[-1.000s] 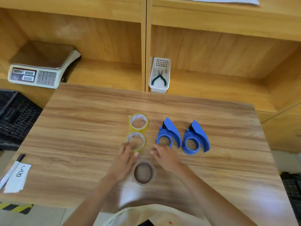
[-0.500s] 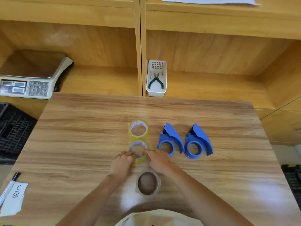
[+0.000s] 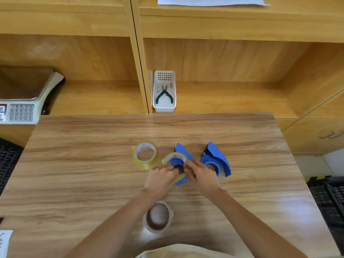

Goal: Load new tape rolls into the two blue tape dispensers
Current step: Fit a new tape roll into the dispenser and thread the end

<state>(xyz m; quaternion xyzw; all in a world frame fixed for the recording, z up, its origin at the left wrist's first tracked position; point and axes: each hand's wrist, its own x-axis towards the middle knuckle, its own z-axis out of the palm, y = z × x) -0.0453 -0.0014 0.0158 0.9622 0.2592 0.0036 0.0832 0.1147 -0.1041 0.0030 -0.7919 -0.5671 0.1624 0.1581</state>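
Note:
Two blue tape dispensers stand side by side on the wooden table [image 3: 74, 164]. Over the hub of the left dispenser [image 3: 181, 152] sits a yellowish tape roll [image 3: 174, 158], tilted, with my left hand [image 3: 161, 178] and my right hand [image 3: 202, 175] both gripping its near rim. The right dispenser [image 3: 216, 161] holds no yellowish roll; my right hand covers part of its ring. A second yellowish tape roll [image 3: 145, 154] lies flat to the left of my hands.
A brownish empty-looking roll [image 3: 158, 216] lies near the table's front edge between my forearms. A white basket [image 3: 164, 108] with green pliers [image 3: 164, 94] stands on the shelf behind. A weighing scale [image 3: 24, 101] sits at the far left, a paper label [image 3: 4, 241] at the front left.
Both hands took the nearer yellowish roll off the table and carried it right, onto the left dispenser. The view has tilted upward a little.

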